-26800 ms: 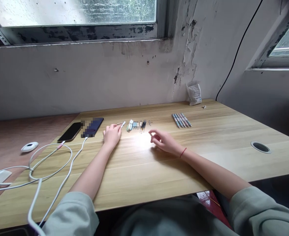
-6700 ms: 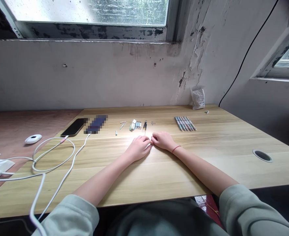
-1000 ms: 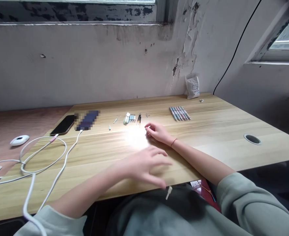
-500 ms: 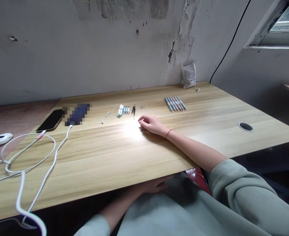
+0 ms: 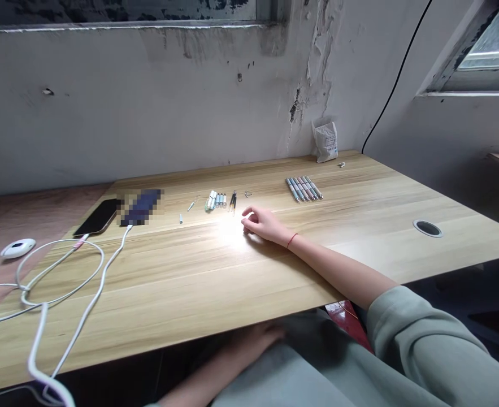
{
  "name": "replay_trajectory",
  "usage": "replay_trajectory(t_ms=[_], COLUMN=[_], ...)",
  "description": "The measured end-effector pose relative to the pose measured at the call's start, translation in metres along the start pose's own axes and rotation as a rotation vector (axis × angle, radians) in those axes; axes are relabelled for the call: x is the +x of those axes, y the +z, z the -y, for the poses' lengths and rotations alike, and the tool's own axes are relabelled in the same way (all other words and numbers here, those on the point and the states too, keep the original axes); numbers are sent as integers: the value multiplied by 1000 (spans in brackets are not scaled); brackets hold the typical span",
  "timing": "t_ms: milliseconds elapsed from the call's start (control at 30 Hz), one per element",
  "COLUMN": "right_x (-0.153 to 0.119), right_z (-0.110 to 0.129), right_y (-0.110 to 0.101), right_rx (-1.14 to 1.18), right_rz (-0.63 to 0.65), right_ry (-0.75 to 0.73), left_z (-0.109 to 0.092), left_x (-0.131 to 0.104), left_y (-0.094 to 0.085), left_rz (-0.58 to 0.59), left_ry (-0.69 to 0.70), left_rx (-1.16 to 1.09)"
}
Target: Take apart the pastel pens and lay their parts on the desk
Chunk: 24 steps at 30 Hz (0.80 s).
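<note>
While the right hand (image 5: 264, 224) rests on the desk (image 5: 190, 294), its thumb and forefinger curve toward each other across a narrow gap, with nothing visible between them. The left hand (image 5: 260, 339) lies below the desk's near edge, over the lap; whether it holds anything cannot be told.

Just beyond the right fingertips, slightly leftward, lie dark pen refills (image 5: 233, 202), with small metal pen parts (image 5: 248, 194) directly beyond the hand. Farther left are short blue barrel sections (image 5: 221, 200), beside white-and-green pen parts (image 5: 211, 200); a slender pen piece (image 5: 191, 207) and a small pale blue piece (image 5: 181, 218) lie apart from these. Beyond and to the right of the grip, pens (image 5: 304, 189) form a neat row.

A forward sweep of the right knuckles could scatter the refills and metal parts, and round sections could roll if nudged. Anything dropped by the left hand would probably fall out of sight, since the desk edge overhangs it. Well left of the grip, a looped white cable (image 5: 100, 285) could snag a forearm reaching toward the black phone (image 5: 99, 216).
</note>
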State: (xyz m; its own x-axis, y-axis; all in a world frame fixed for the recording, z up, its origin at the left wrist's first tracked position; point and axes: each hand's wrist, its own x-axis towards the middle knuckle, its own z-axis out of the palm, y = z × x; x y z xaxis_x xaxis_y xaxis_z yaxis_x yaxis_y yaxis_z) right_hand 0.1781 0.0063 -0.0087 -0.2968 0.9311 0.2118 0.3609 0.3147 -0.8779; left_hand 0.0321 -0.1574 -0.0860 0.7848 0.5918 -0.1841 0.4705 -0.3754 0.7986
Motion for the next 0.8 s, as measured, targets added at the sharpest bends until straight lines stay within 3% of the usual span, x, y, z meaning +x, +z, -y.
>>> replay_trajectory(t_ms=[33,100,167,233,300,400,533,667,800], right_x=[0,0,0,1,2,5,8,7,6], right_z=[0,0,2,4,4,1,-5,-8,-8], right_y=[0,0,-1,-3,-5,-10,-13,-10,-5], right_rx=[18,6,-41,-59,-31,28,59,54,76], right_rz=[3,0,-19,-39,-51,-82,-148,-97,-51], right_ry=[13,7,-26,-44,-48,-59,-51,-40,-123], left_z=[-12,-42,-76,-103,-111,-87,-24,14,19], left_x=[-10,-31,-47,-53,-43,-5,51,71,68], left_y=[0,-10,-32,-63,-96,-136,-170,-184,-186], left_rz=[18,89,106,32,-145,-446,-734,-776,-796], left_ry=[-33,33,112,134,150,108,57,79,152], left_rx=[28,-39,-90,-87,-61,-78,-77,130,214])
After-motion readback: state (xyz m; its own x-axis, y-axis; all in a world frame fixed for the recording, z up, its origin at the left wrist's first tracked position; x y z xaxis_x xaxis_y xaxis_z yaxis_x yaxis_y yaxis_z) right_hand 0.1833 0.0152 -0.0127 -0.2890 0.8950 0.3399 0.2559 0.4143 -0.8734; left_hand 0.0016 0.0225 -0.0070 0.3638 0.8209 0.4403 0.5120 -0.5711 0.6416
